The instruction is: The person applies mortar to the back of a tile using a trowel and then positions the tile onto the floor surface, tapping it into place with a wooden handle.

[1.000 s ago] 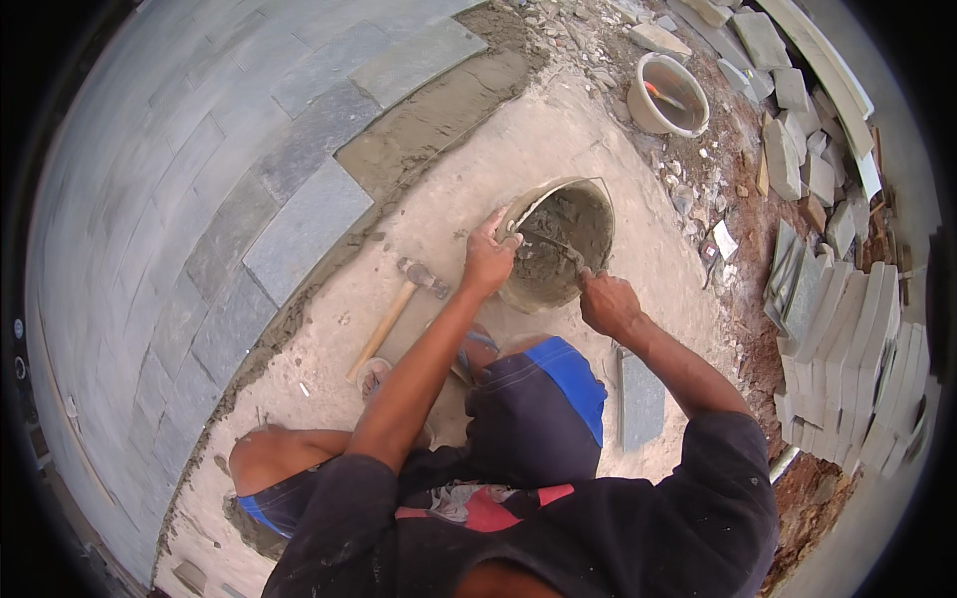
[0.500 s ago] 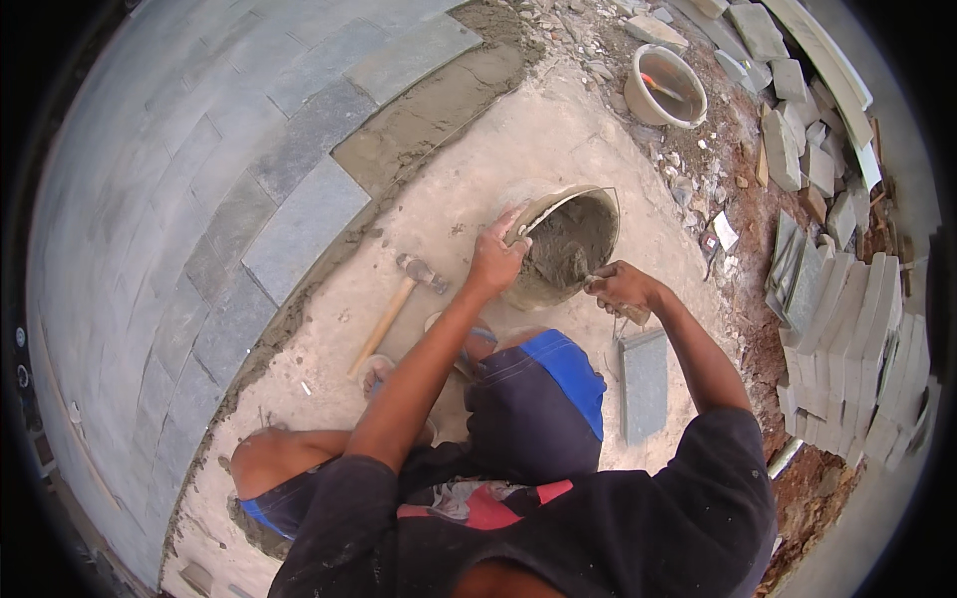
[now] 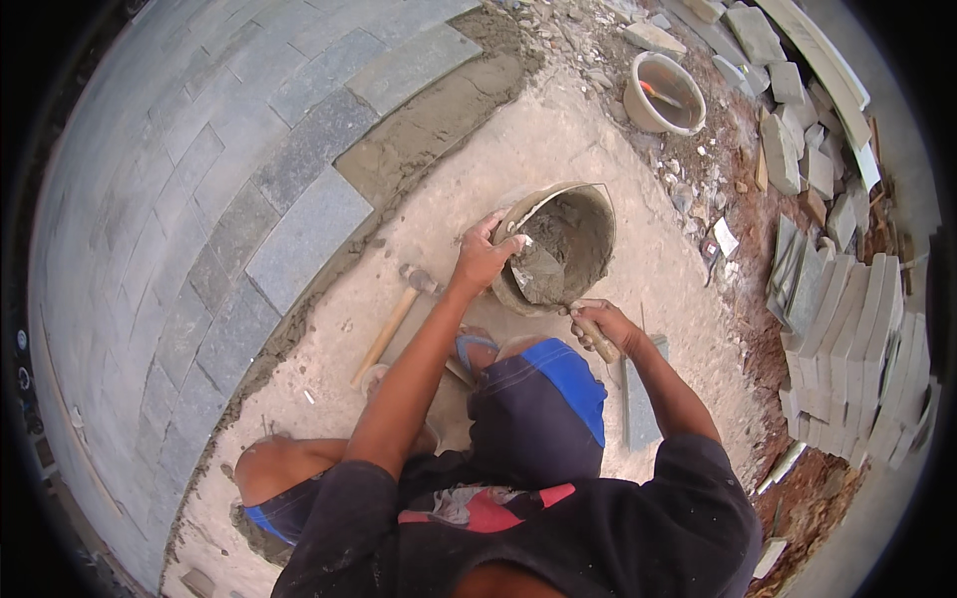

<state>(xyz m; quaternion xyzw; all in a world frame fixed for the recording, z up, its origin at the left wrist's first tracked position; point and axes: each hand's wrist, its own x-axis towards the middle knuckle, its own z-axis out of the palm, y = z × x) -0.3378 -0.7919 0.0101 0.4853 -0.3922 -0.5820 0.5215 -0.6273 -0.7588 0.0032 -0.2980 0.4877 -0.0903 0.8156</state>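
Observation:
A mortar-smeared bucket point(image 3: 598, 221) tilts in front of me, its mouth turned toward the right, with wet grey mortar point(image 3: 573, 231) inside. My left hand point(image 3: 482, 255) grips its left rim, thumb over the edge. My right hand point(image 3: 610, 325) is closed around the wooden handle of a trowel point(image 3: 596, 342) at the bucket's near right rim. The trowel's blade reaches into the bucket and carries mortar. Left of my left forearm, a hammer point(image 3: 389, 334) with a wooden handle lies on the ground. A grey stone tile point(image 3: 638, 414) lies beneath my right forearm, partly covered by it.
Laid grey paving tiles point(image 3: 309, 234) spread across the left, bordered by a strip of wet mortar bed point(image 3: 429, 120). At the far right stands a second bucket point(image 3: 648, 110) holding an orange-handled tool. Stacked tiles point(image 3: 842, 349), stone pieces point(image 3: 783, 149) and rubble line the right side.
My right hand has shifted left and slightly down, and the trowel handle now shows more. The trowel blade with mortar has come into view inside the bucket, which has turned slightly.

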